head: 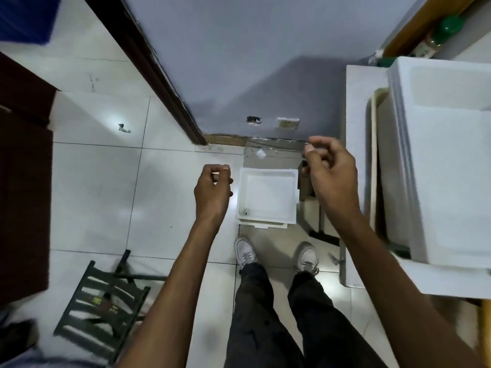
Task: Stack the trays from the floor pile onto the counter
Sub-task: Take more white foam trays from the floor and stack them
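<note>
A small pile of white trays (267, 196) lies on the floor straight ahead, just beyond my feet. On the counter (357, 107) at the right stands a stack of white trays (449, 160). My left hand (212, 189) hovers left of the floor pile, fingers loosely curled, holding nothing. My right hand (329, 171) hovers between the floor pile and the counter, fingers also loosely curled and empty. Neither hand touches a tray.
A dark green slatted rack (103, 309) lies on the floor at the lower left. A dark door frame (159, 75) runs along the grey wall (252, 62). A green-capped bottle (441, 33) stands behind the counter stack. My shoes (245, 252) are on the tiled floor.
</note>
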Action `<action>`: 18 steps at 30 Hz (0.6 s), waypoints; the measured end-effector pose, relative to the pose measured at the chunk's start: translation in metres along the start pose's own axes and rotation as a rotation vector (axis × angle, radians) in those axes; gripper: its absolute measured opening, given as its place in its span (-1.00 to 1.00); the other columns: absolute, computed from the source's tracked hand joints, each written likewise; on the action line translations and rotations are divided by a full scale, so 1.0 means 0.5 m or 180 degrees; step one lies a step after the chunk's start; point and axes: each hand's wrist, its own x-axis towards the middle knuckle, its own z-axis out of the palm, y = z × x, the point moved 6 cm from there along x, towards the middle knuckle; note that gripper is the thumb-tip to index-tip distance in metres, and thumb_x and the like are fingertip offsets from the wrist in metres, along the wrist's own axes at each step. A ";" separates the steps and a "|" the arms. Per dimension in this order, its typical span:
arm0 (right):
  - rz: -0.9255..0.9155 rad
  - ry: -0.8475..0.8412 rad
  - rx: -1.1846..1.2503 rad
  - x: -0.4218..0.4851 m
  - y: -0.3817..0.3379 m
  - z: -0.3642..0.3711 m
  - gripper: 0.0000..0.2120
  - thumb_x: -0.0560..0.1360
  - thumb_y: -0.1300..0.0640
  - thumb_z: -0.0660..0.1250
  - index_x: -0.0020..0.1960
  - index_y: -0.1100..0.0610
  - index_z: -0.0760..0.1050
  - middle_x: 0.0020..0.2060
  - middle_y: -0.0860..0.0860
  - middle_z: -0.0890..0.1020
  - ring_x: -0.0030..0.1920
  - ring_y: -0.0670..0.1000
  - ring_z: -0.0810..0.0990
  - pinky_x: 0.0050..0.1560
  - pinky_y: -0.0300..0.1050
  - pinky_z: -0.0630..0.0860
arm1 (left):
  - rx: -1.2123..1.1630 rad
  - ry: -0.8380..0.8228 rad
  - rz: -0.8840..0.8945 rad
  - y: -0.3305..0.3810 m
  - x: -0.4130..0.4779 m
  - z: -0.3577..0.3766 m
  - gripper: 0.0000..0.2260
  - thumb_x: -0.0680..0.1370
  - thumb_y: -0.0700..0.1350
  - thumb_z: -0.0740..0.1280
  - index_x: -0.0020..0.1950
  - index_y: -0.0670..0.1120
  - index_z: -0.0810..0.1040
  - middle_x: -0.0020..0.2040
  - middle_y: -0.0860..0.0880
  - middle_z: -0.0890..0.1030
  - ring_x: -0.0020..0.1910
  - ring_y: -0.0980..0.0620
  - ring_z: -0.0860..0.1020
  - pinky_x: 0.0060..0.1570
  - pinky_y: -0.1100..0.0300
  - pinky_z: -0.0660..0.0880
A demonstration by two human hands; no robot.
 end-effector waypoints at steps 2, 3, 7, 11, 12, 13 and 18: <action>0.0044 -0.0016 -0.0095 0.010 0.045 0.027 -0.80 0.59 0.18 0.30 0.20 0.17 0.53 -0.15 0.14 0.63 -0.23 -0.01 0.59 -0.31 -0.40 0.50 | 0.0009 -0.0072 -0.0097 -0.045 0.028 0.007 -0.80 0.63 0.03 0.23 0.07 -0.07 0.53 -0.11 0.03 0.62 -0.32 0.09 0.56 -0.09 0.09 0.51; 0.0098 -0.0013 -0.0135 0.015 0.070 0.038 -0.79 0.58 0.17 0.30 0.20 0.15 0.53 -0.13 0.11 0.64 -0.22 0.00 0.61 -0.32 -0.41 0.49 | 0.0028 -0.0112 -0.0125 -0.069 0.043 0.011 -0.80 0.63 0.03 0.24 0.06 -0.08 0.53 -0.12 0.03 0.63 -0.33 0.10 0.56 -0.10 0.09 0.50; 0.0335 0.0044 -0.0129 0.030 0.183 0.086 -0.82 0.56 0.14 0.33 0.16 0.08 0.53 -0.14 0.03 0.65 -0.23 -0.12 0.64 -0.22 -0.23 0.57 | 0.0004 -0.0160 -0.0265 -0.165 0.104 0.029 -0.86 0.63 0.00 0.26 0.04 -0.05 0.53 -0.07 -0.02 0.63 -0.25 0.10 0.57 -0.19 0.20 0.47; 0.0569 0.0078 -0.0135 0.047 0.297 0.129 -0.83 0.55 0.17 0.36 0.14 0.09 0.53 -0.11 0.07 0.65 -0.25 -0.08 0.62 -0.27 -0.31 0.52 | -0.0170 -0.0229 -0.0561 -0.257 0.164 0.053 -0.87 0.62 -0.04 0.26 0.07 -0.06 0.53 -0.11 0.00 0.62 -0.30 0.08 0.55 -0.24 0.19 0.44; 0.0599 0.0080 -0.0152 0.051 0.324 0.140 -0.83 0.55 0.18 0.37 0.13 0.08 0.53 -0.11 0.07 0.65 -0.23 -0.04 0.62 -0.29 -0.35 0.51 | -0.0181 -0.0236 -0.0605 -0.280 0.180 0.057 -0.87 0.62 -0.04 0.26 0.07 -0.06 0.53 -0.12 0.01 0.61 -0.31 0.08 0.55 -0.24 0.18 0.44; 0.0644 0.0097 -0.0176 0.055 0.351 0.149 -0.83 0.54 0.18 0.37 0.13 0.07 0.53 -0.13 0.07 0.65 -0.22 -0.01 0.62 -0.31 -0.37 0.50 | -0.0176 -0.0228 -0.0640 -0.302 0.196 0.059 -0.87 0.62 -0.05 0.26 0.07 -0.06 0.53 -0.13 0.01 0.61 -0.31 0.08 0.55 -0.25 0.19 0.43; 0.0788 0.0103 -0.0405 0.085 0.478 0.185 -0.82 0.53 0.15 0.39 0.13 0.04 0.54 -0.18 -0.06 0.63 -0.19 0.01 0.63 -0.24 -0.28 0.51 | -0.0135 -0.0155 -0.0767 -0.406 0.266 0.080 -0.87 0.62 -0.08 0.25 0.08 -0.08 0.54 -0.15 0.02 0.60 -0.34 0.08 0.53 -0.29 0.22 0.42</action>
